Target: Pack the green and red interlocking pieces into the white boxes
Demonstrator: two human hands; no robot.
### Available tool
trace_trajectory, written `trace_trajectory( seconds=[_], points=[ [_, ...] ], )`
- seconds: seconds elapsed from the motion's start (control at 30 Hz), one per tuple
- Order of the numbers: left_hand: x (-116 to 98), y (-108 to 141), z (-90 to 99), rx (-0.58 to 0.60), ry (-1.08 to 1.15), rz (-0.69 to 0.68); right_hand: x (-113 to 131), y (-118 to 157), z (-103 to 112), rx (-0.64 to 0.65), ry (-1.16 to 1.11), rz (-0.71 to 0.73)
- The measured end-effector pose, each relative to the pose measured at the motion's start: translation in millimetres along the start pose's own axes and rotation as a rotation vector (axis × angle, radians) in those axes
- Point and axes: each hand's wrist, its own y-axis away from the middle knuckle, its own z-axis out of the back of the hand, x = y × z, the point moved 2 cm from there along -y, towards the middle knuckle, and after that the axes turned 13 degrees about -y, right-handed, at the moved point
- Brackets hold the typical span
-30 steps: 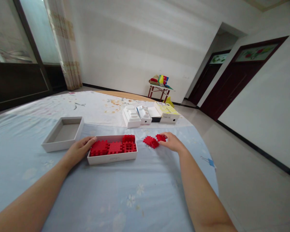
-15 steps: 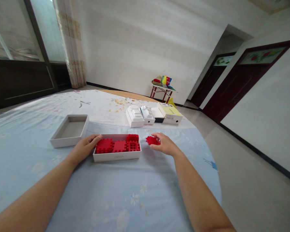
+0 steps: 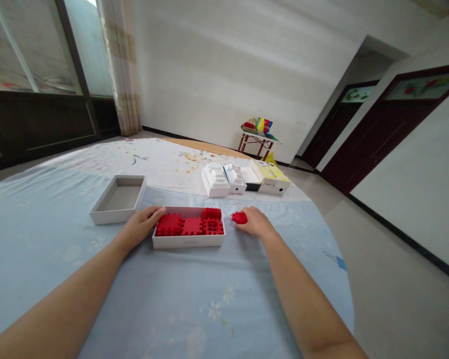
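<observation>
A white open box [image 3: 189,242] stands on the tablecloth in front of me, filled with several red toothed building blocks [image 3: 192,226]. My left hand [image 3: 146,222] grips the box's left end, thumb at the rim. To the right of the box, my right hand [image 3: 256,222] holds a single red building block [image 3: 240,218] just above or on the cloth; which of the two I cannot tell. The fingers cover part of this block.
An open grey-white box lid [image 3: 117,215] lies left of the box. Farther back stand white boxes with moulded inserts [image 3: 216,187], a black-and-white open box [image 3: 253,186] and a yellow-and-white box [image 3: 273,185]. The round table's edge curves along the right.
The whole view has shifted slightly, so things appear farther right. My right hand has turned over its red block, hiding more of it, and sits a little closer to the box. The left hand stays put.
</observation>
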Motion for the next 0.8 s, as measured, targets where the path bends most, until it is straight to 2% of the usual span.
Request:
trace_trajectory(
  seconds=[0.13,0.3,0.4,0.57,0.7,0.8],
  points=[
    [-0.6,0.1,0.2,-0.018,-0.002,0.005,-1.2,-0.8,1.7,0.008,0.006,0.032],
    [-1.5,1.6,1.0,-0.004,0.002,0.000,1.1,0.8,6.1,-0.103,-0.005,-0.043],
    [-1.4,2.0,0.8,0.015,0.009,0.004,4.7,2.6,8.6,-0.136,-0.081,-0.029],
    [-1.9,2.0,0.8,0.031,0.006,0.024,11.3,5.8,6.4,-0.044,-0.253,0.106],
    [-2.2,2.0,1.0,0.023,-0.006,0.040,13.8,7.7,1.5,0.094,-0.248,0.156],
    [-1.8,1.8,0.9,0.025,-0.010,0.045,14.3,7.5,0.1,0.114,-0.198,0.192]
  ],
)
